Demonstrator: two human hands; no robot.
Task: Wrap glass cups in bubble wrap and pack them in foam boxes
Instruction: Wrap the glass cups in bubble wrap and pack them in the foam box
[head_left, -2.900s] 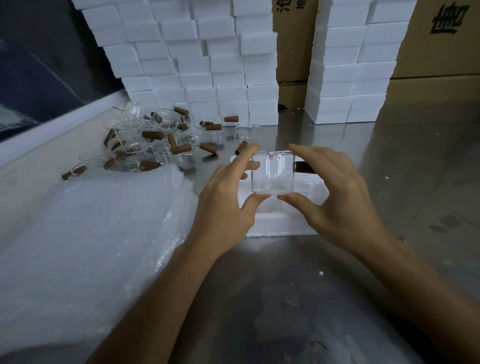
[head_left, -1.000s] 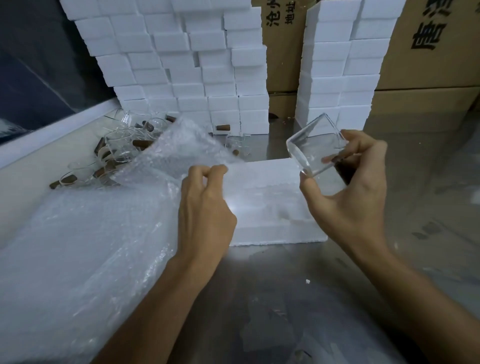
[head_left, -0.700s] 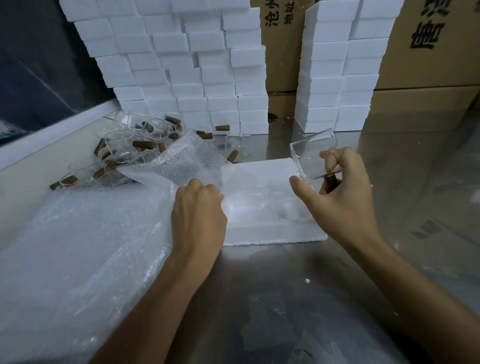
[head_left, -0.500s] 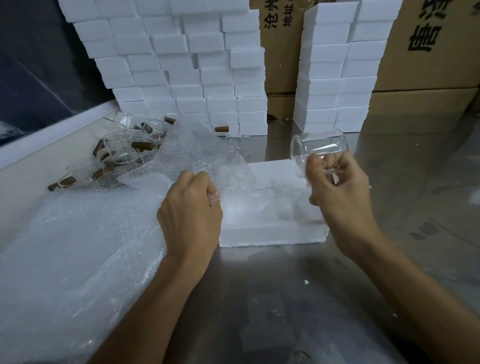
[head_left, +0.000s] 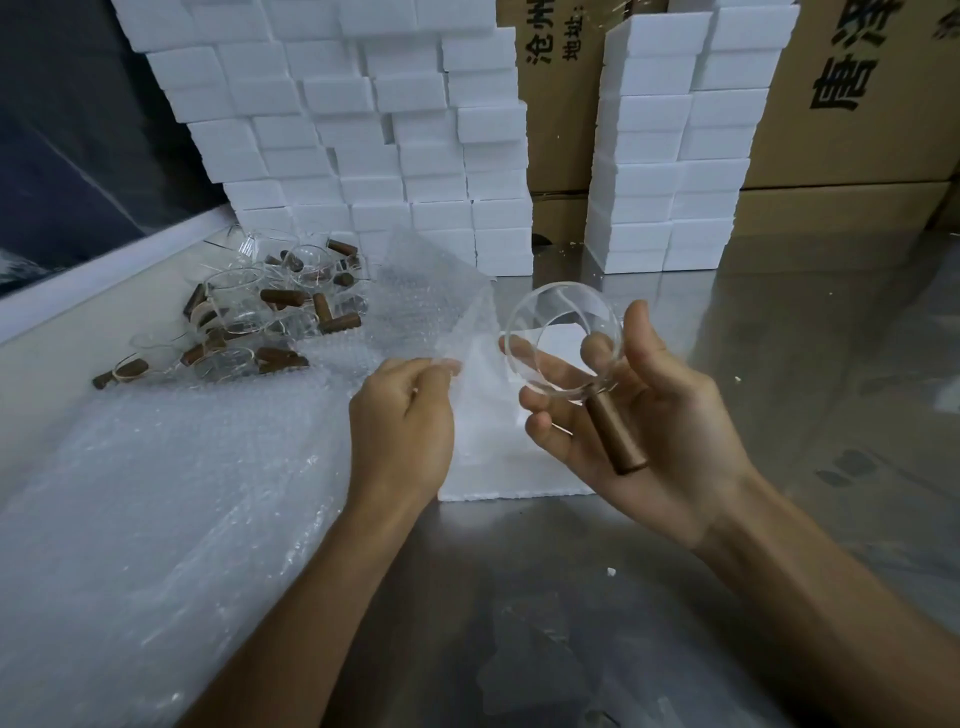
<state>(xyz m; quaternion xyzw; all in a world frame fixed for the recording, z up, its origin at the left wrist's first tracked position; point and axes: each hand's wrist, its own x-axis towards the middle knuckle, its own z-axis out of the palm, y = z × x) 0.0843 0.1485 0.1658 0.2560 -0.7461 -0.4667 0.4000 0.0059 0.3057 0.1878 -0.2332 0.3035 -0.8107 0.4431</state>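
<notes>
Right hand (head_left: 644, 415) cradles glass cup (head_left: 563, 343), mouth toward camera, brown handle (head_left: 615, 436) across palm. Left hand (head_left: 402, 421) pinches bubble wrap sheet (head_left: 431, 306) above foam box (head_left: 498, 467) on counter (head_left: 519, 623).

Steel table (head_left: 805, 364), printed cardboard cartons (head_left: 857, 130) stacked behind

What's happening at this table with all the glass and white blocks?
A person is packing glass cups. The right hand holds a glass cup with a brown handle, mouth turned toward the camera, while the left hand pinches a sheet of bubble wrap lifted beside it. The cup is not yet wrapped. A foam box lies below, and more cups wait at the back left.
</notes>
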